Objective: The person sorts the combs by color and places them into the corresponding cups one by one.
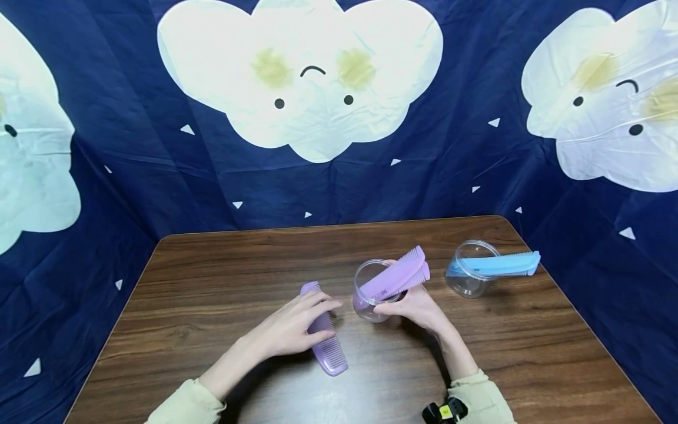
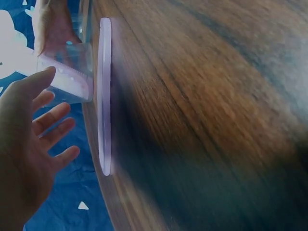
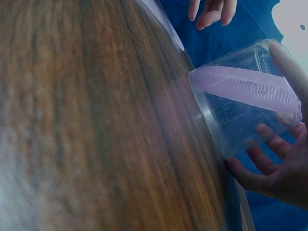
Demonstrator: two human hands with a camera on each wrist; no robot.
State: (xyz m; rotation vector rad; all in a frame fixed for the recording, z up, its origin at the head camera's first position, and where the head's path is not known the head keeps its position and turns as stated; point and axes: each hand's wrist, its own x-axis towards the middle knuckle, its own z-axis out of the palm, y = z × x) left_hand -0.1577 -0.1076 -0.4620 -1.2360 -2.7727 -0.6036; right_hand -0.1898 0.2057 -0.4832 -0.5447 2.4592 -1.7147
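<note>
- A person's left hand [image 1: 288, 330] hovers with its fingers spread and relaxed over a purple comb [image 1: 325, 333] lying flat on the wooden table [image 1: 222, 277]; the left wrist view shows the fingers [image 2: 50, 118] apart from the comb [image 2: 104, 96], gripping nothing.
- At 3 o'clock of that comb, the right hand [image 1: 415, 309] curls its fingers [image 3: 269, 161] round a clear plastic cup [image 1: 373, 291] standing on the table, with two more purple combs [image 1: 402, 274] leaning inside it, their ends sticking out toward 2 o'clock.
- Farther toward 3 o'clock, a second clear cup [image 1: 468, 277] holds a blue comb [image 1: 503, 264].
- A dark blue cloud-print backdrop [image 1: 318, 88] hangs behind, at 12 o'clock.
</note>
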